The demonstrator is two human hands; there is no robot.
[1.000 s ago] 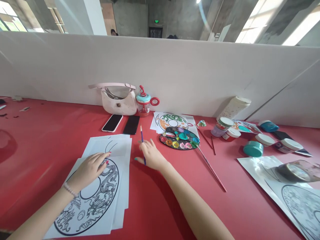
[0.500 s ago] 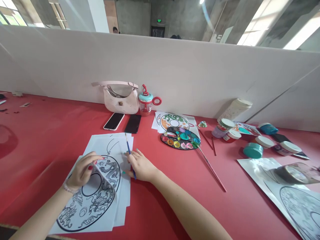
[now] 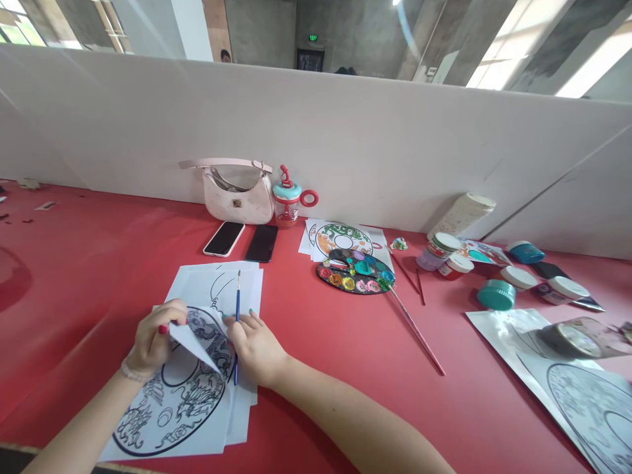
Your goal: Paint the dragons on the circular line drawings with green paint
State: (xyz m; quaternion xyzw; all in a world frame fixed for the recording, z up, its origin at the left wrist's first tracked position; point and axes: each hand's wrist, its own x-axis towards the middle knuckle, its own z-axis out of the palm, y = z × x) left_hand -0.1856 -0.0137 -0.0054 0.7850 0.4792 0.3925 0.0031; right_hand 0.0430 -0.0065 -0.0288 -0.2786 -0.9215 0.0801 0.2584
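Observation:
My left hand (image 3: 152, 339) pinches the upper edge of a printed sheet (image 3: 165, 417), whose lifted part curls back. The sheet carries black line art of dragons and other creatures in a large ring. My right hand (image 3: 257, 350) holds a blue paintbrush (image 3: 237, 304), bristles pointing away from me, and rests at the sheet's right edge. Its fingertips are partly hidden, so whether they also grip paper I cannot tell. More sheets (image 3: 190, 283) lie underneath, the top one with a few curved lines and a small drawing.
Beyond the sheets are two phones (image 3: 224, 238), a pink handbag (image 3: 237, 197) and a red-handled cup (image 3: 287, 209). To the right lie a paint palette (image 3: 355, 271) with a brush (image 3: 419, 336) on it, a partly coloured print (image 3: 323, 234) and several paint jars (image 3: 496, 295). A white partition (image 3: 370, 145) stands behind.
My left hand has drawn the sheet's edge slightly left, curling it further. My right hand has moved left and a little nearer, onto the sheet's edge, and the paintbrush has swung with it.

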